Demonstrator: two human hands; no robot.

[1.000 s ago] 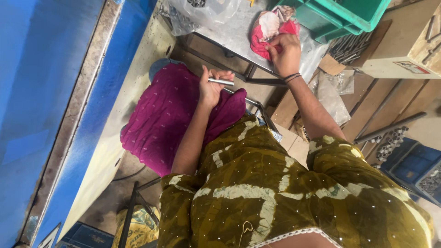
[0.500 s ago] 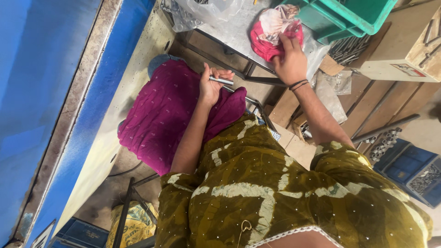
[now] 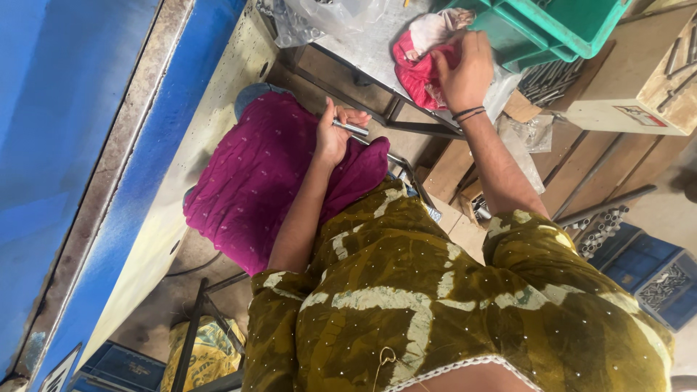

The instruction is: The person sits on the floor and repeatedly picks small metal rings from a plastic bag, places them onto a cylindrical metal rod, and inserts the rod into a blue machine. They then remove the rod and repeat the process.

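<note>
Over the magenta cloth (image 3: 268, 174) on the lap, the left hand (image 3: 332, 138) is closed around a short metal rod (image 3: 351, 129). Its bright end pokes out past the fingers toward the table frame. This hand and rod sit just where they did a second ago, so the rod stays in the grip, unworked for now.

Further right and higher, the right hand (image 3: 468, 72) has changed. A second ago it pinched the edge of the red rag (image 3: 421, 69); now it has slid up over the rag and lies on its right side, fingers curled. I judge it is gathering the rag to wipe with, though I cannot tell whether the fingers have truly closed on the fabric.

As for looks, the rod is slim, straight and shiny, silver-grey, with most of its length hidden in the palm. The rag is crumpled, red with a paler pink-white patch on top, lying on a clear plastic sheet (image 3: 341, 14) just left of green plastic crates (image 3: 573, 22). More loose rods (image 3: 552, 76) lie right of that hand, beside a wooden block (image 3: 639, 80).
</note>
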